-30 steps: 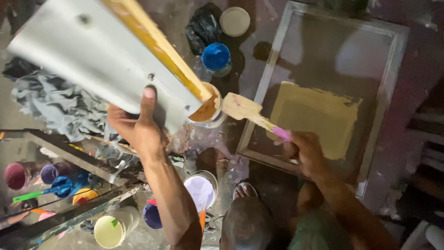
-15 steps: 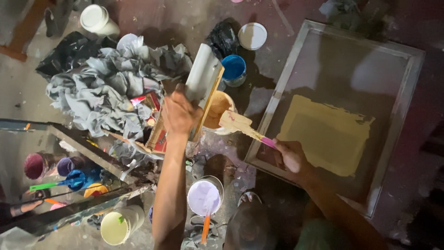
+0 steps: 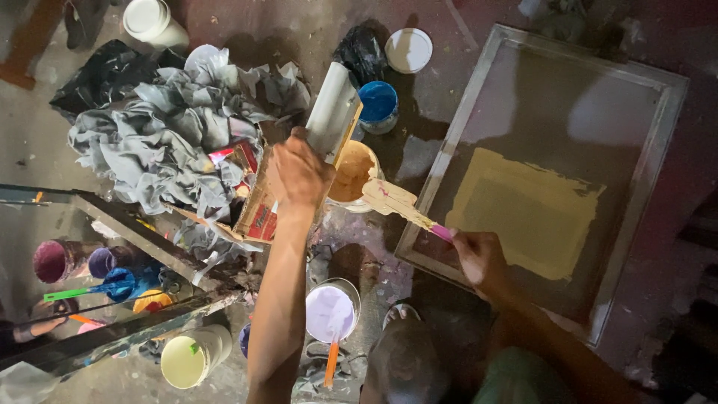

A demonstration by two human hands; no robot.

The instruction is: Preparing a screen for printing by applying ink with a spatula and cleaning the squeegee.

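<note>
My left hand point(image 3: 298, 173) is clenched around the squeegee point(image 3: 333, 112) over the ochre paint tub point(image 3: 353, 173); my right hand point(image 3: 479, 258) pinches the pink-handled spatula point(image 3: 400, 204) beside the screen frame point(image 3: 441, 168).

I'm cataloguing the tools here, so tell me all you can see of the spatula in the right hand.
The spatula is a flat paddle with a broad pale blade, coated in tan paint with a few pink smears, narrowing to a thin handle with a pink end. It lies tilted, the blade over the rim of the open tan paint tub, the handle crossing the screen frame's edge. The right hand grips the pink end.
</note>
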